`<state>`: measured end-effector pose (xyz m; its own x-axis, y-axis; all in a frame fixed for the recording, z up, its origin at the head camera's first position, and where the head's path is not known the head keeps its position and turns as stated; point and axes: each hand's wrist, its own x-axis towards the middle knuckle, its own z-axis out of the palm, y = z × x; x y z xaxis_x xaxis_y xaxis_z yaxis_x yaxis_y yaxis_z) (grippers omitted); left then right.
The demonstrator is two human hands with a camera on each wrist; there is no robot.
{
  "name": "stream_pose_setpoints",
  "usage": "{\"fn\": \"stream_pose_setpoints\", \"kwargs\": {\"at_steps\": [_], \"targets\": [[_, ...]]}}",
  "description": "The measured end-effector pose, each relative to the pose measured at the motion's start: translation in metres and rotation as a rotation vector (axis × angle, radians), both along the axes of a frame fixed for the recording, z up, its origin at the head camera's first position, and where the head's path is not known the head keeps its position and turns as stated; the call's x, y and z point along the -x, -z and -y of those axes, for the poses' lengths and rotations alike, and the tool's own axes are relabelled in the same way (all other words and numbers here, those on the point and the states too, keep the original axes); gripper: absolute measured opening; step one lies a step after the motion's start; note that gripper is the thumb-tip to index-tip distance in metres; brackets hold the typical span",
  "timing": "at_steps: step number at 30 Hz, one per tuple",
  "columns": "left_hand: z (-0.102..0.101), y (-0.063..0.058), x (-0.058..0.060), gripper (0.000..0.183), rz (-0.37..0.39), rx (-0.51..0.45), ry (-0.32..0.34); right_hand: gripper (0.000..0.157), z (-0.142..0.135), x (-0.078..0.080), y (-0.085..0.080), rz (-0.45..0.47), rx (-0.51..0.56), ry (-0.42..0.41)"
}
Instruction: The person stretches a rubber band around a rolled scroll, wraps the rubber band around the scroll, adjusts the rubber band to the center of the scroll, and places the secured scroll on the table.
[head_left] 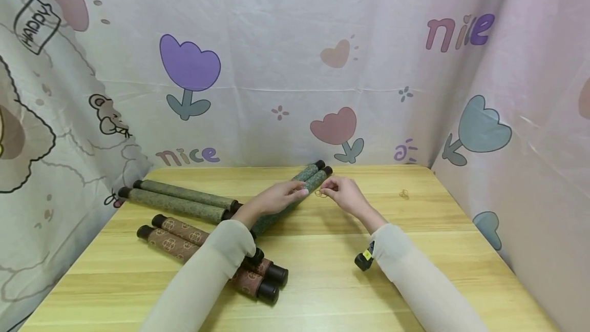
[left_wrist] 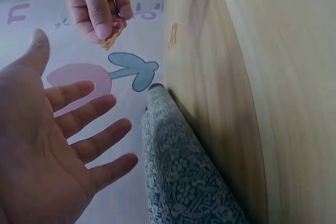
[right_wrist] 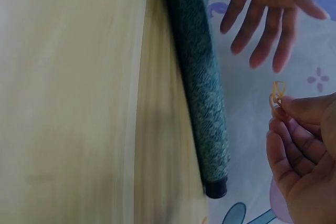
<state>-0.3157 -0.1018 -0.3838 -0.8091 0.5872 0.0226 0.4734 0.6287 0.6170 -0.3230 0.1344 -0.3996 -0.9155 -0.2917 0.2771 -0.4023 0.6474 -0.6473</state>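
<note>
My right hand (head_left: pixel 346 198) pinches a thin orange rubber band (right_wrist: pixel 277 92) between thumb and forefinger, above the table. Across from it, my left hand (head_left: pixel 280 198) is held with fingers spread and nothing in its grasp, as the left wrist view shows. Below and beside the left hand lies a teal patterned double-rolled scroll (head_left: pixel 315 181) with dark end knobs, slanting away toward the back. The left forearm covers part of its near end. Another rubber band (head_left: pixel 403 194) lies on the table, right of my right hand.
To the left lies a green double-rolled scroll (head_left: pixel 177 204). In front of it is a brown-red patterned scroll (head_left: pixel 170 242), partly hidden by the left sleeve. All rest on the wooden table (head_left: pixel 322 291). A printed curtain (head_left: pixel 272 65) hangs behind and at both sides.
</note>
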Motion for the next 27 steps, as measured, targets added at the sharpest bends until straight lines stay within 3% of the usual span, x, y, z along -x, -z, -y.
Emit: {"fn": "stream_pose_setpoints", "kwargs": {"at_steps": [6, 16, 27], "targets": [[-0.005, -0.001, -0.007, 0.068, 0.003, 0.012, -0.013, 0.008, 0.004, -0.013, -0.005, 0.001, 0.068, -0.045], [-0.014, -0.001, -0.015, 0.056, -0.073, 0.044, 0.022, 0.008, 0.010, -0.027, -0.005, 0.052, 0.122, -0.053], [-0.018, -0.001, -0.024, 0.038, -0.128, 0.063, -0.036, 0.006, 0.016, -0.036, -0.004, 0.043, 0.218, -0.092]]}}
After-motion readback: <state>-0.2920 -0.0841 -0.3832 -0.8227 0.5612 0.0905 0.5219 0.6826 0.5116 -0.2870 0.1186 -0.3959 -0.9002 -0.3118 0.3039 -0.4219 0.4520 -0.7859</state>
